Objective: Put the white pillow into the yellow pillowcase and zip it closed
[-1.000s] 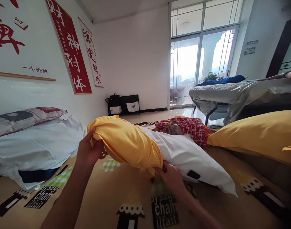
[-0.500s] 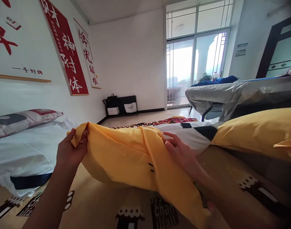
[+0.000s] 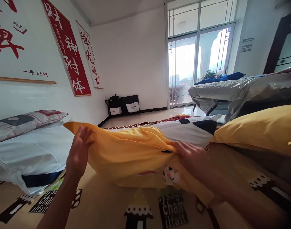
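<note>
A yellow pillowcase with a printed animal face stretches between my two hands, above the brown patterned bedding. At its left end, my left hand is closed on the cloth, and a corner pokes out past the fingers. My right hand grips the upper edge near the right side, pulling the fabric into folds. What lies inside the pillowcase is hidden. Just behind it is a white pillow with dark patches.
White bedding and a grey patterned pillow lie at left. At right rests a yellow pillow. Beyond stands a table under plastic sheeting, near glass doors. Black bags sit by the far wall.
My right hand has shifted to the pillowcase's upper edge and closed on it. The right-hand fold has opened out, exposing the animal face. My left hand has moved slightly right of the corner.
</note>
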Action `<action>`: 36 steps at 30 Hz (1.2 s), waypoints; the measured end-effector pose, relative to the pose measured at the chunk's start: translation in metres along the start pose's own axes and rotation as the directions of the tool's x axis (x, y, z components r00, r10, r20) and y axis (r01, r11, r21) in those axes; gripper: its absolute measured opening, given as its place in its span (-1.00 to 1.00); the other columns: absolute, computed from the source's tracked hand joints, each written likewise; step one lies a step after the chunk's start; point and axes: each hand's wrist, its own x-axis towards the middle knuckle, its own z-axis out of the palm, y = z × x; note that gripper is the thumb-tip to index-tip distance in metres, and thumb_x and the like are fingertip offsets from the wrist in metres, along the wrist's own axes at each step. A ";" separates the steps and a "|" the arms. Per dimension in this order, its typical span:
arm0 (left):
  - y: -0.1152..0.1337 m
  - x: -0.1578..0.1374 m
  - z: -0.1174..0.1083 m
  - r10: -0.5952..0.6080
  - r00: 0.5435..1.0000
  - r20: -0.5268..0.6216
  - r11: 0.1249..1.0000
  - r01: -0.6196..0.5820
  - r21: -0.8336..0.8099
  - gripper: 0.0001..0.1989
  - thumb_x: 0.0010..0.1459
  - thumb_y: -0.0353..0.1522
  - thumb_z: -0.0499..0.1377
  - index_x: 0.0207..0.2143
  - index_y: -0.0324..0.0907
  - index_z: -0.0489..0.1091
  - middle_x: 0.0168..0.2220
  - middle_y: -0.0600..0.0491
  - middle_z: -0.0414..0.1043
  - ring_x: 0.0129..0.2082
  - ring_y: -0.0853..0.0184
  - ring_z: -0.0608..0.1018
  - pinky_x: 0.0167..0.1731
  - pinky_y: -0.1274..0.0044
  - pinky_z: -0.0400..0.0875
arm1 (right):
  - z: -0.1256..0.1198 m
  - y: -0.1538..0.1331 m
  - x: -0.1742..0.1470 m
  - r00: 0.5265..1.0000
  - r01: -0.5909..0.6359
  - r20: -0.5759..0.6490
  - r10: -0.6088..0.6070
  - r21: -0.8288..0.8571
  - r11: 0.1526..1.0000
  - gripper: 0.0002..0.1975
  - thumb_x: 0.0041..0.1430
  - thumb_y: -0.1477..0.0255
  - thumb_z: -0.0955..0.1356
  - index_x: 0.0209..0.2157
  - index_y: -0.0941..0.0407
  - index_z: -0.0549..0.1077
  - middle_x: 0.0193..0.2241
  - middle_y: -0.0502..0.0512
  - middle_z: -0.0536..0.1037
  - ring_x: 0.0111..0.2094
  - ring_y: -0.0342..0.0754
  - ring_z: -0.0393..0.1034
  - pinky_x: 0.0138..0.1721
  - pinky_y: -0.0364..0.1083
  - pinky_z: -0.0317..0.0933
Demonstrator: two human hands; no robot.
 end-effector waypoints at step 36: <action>0.029 -0.025 0.022 0.520 0.594 0.613 0.145 -0.769 0.622 -0.85 0.21 -0.45 0.06 -0.29 -0.10 0.41 -0.29 0.09 0.58 -0.31 0.31 0.57 -0.17 0.43 0.27 | -0.024 0.038 0.084 0.936 -0.235 0.329 0.127 0.315 0.920 -0.78 -0.07 0.53 0.14 -0.54 0.09 0.38 -0.58 0.01 0.47 -0.52 -0.10 0.30 -0.47 -0.15 0.06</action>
